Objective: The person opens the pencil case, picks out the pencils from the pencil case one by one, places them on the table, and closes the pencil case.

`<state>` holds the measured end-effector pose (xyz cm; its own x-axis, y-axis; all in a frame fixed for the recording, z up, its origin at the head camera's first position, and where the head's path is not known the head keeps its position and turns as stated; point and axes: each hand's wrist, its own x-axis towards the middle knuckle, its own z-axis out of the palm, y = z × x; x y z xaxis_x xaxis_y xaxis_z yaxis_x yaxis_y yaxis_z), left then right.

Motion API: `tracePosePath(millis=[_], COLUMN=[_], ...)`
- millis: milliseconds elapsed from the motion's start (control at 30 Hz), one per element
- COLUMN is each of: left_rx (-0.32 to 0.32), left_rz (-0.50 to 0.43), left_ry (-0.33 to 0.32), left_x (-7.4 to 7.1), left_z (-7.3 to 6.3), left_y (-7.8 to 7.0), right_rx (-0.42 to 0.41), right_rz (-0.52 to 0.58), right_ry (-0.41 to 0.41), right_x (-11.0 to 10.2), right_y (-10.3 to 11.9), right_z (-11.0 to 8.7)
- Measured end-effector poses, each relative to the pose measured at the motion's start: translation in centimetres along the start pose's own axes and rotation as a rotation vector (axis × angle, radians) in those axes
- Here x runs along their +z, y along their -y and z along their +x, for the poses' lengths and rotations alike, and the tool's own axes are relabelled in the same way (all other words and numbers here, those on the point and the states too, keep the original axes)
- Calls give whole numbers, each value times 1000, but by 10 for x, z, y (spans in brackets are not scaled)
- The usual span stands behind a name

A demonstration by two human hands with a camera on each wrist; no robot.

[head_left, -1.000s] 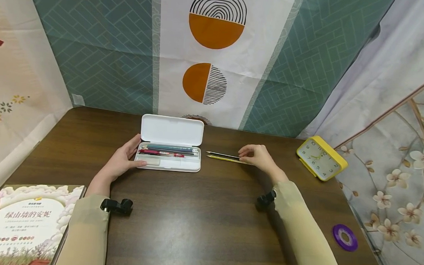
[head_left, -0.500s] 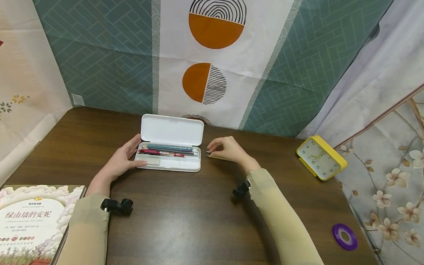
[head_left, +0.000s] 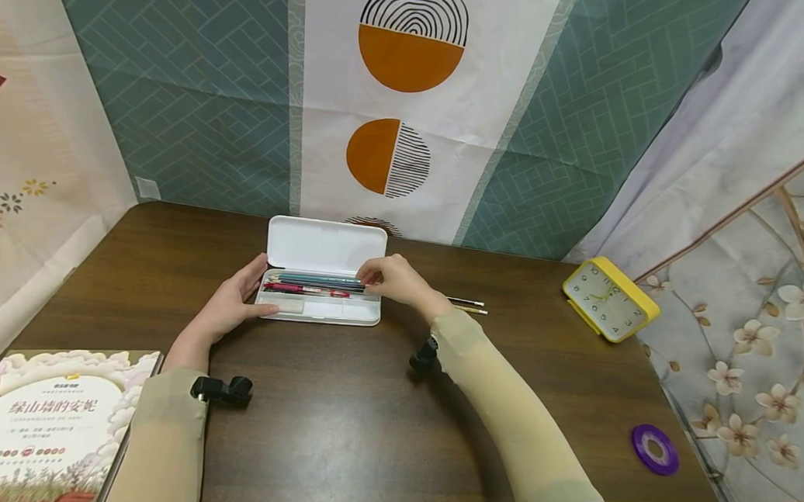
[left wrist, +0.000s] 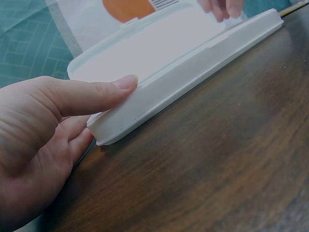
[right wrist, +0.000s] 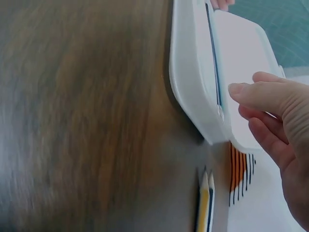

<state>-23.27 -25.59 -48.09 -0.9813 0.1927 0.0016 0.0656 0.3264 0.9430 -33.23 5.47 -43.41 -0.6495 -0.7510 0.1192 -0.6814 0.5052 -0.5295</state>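
A white pencil case [head_left: 352, 312] lies with its lid [head_left: 325, 246] raised at the back. My left hand [head_left: 230, 305] holds its left end, the thumb over the front rim and the fingers round the side and back. Inside are several blue-green pencils [head_left: 316, 280], a red pen [head_left: 301, 289] and a whitish eraser [head_left: 289, 304]. Above the case's right end is my right hand [right wrist: 280, 111], fingers slightly bent and thumb near the pencils' ends, with nothing seen between them. Two pencils [right wrist: 206, 203], one yellow and one dark, lie on the table to the right, partly hidden by the right wrist in the head view.
A yellow alarm clock [head_left: 609, 299] stands at the right of the brown table [head_left: 334, 425]. Nearer, on the right edge, lies a purple tape roll [head_left: 655, 449]. A book [head_left: 47, 421] lies at the front left. Patterned cloth [head_left: 210, 97] hangs behind the table.
My right hand has moved left, from the two loose pencils to above the case's right end. Those pencils stay on the table. The left hand keeps its place on the case.
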Motion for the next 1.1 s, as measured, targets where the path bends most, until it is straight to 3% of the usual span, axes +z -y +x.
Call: tracePosePath(millis=[533, 1100], left_rx=[1, 0], left_rz=[-16, -10], left_ry=[9, 7], left_x=[1, 0], left_z=[0, 1], left_y=[-2, -1], right_rx=[101, 97], right_rz=[-9, -59], right_ry=[-49, -37], right_x=[20, 23], right_y=[6, 9], right_z=[7, 10])
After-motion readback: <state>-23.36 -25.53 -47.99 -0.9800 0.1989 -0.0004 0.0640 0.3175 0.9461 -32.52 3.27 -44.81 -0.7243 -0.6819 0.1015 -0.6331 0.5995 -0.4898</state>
